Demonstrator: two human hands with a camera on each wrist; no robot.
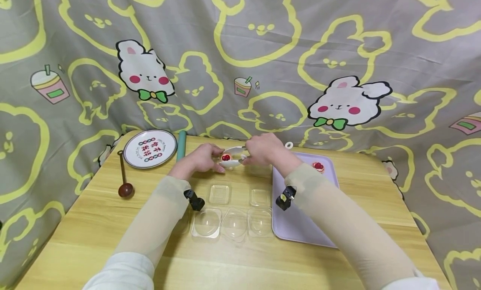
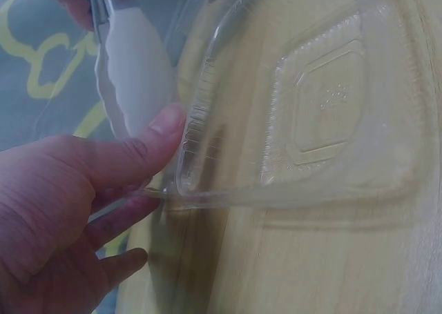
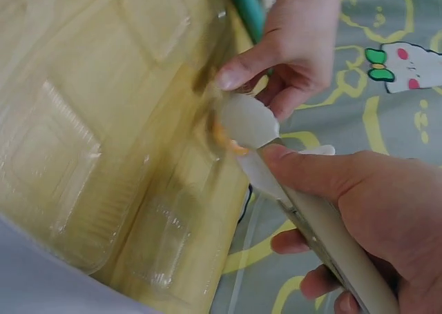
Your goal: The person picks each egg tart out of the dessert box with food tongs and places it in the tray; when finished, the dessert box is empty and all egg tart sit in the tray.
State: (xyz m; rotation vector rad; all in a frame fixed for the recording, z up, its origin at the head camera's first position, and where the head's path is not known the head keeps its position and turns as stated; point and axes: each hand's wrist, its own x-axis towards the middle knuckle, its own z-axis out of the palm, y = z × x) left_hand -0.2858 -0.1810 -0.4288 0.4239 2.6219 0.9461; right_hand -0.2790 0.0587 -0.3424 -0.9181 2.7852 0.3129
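My right hand (image 1: pixel 263 149) grips a pair of white food tongs (image 3: pixel 252 121) with scalloped ends. Between the tong ends is a small tart (image 1: pixel 226 157) with a red topping, blurred in the right wrist view. Facing it, my left hand (image 1: pixel 204 157) pinches the edge of a clear plastic box (image 2: pixel 197 124) between thumb and fingers. The tong ends and tart are right at this box; whether the tart touches its bottom is hidden. A second red-topped tart (image 1: pixel 317 167) lies at the far end of the lilac tray (image 1: pixel 300 223).
More clear plastic boxes (image 1: pixel 219 194) stand in front of the hands, several with domed lids (image 1: pixel 234 225). At the left are a patterned plate (image 1: pixel 150 150), a dark brown ladle (image 1: pixel 126 190) and a green rod (image 1: pixel 181 143). A printed curtain (image 1: pixel 263 93) hangs behind the table.
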